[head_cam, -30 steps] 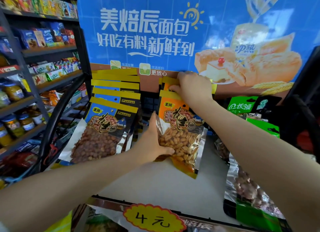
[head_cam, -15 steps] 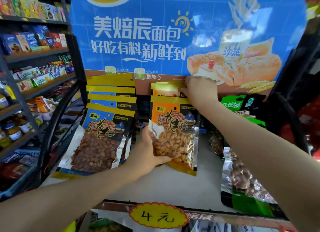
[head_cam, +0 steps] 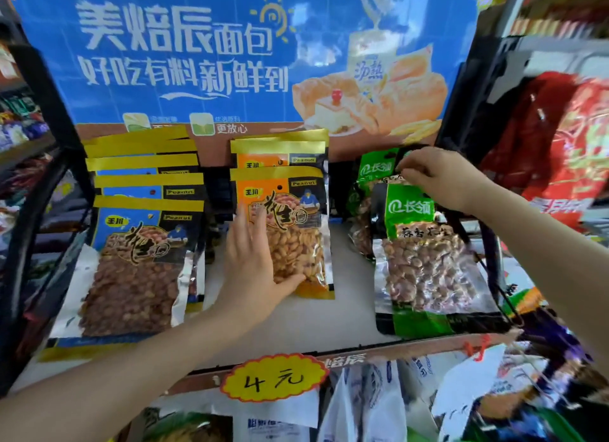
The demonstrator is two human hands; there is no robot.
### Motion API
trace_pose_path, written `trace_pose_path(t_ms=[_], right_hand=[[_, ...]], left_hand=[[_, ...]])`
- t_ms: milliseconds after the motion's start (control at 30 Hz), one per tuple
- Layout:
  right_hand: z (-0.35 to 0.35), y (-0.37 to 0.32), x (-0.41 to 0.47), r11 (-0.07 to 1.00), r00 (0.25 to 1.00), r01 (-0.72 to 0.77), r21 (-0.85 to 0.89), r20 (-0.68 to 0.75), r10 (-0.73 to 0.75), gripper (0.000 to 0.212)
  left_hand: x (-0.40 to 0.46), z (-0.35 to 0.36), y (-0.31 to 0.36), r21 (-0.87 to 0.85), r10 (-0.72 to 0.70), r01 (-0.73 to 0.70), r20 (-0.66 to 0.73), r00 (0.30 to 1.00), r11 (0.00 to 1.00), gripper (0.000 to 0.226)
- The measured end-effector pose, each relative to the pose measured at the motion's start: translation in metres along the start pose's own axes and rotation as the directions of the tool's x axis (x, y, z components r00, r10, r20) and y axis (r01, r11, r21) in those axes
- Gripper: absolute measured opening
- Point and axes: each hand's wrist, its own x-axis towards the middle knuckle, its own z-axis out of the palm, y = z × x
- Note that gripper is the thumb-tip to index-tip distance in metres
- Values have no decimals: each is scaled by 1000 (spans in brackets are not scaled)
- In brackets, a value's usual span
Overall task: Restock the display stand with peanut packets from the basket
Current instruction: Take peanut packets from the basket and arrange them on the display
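Note:
Three rows of peanut packets lean on the display stand's white shelf (head_cam: 296, 323). Several blue packets (head_cam: 138, 260) stand at the left, two orange packets (head_cam: 296, 243) in the middle and green packets (head_cam: 425, 260) at the right. My left hand (head_cam: 253, 267) lies flat, fingers spread, on the front orange packet's lower left part, with the thumb across its bottom. My right hand (head_cam: 441, 178) reaches over the green row, and its fingertips pinch the top edge of a rear green packet (head_cam: 372, 168).
A blue bread poster (head_cam: 197, 62) backs the stand. A yellow price tag (head_cam: 273, 377) hangs on the front rail above bagged goods. Black curved bars (head_cam: 29, 230) flank the shelf. Red bags (head_cam: 566, 138) hang at the right, and stocked shelves (head_cam: 19, 128) stand at the left.
My right hand let go of the orange packets' tops and moved right to the green row. My left hand opened flat on the front orange packet, which now leans in its row.

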Motion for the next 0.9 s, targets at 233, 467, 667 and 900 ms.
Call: trace_pose_path(t_ms=[233,467,667,900], right_hand=[[4,19,-2,993,938,8,121,344,-50,42],[1,38,-2,929,851,367,-52,421,-313,37],[-12,61,38,914,914,405,-28,24,-404,53],[-16,56,41,824,811,552,126,149,-566,21]], left_hand=[[54,18,61,-268,144,-140,-7,990,953,41],[128,39,108,-328,14,-34,-65,998,944,32],[130,40,113,-502,-12,-57,-132,991,863,16],[92,26,115,-618,195,-104,82,977,780,12]])
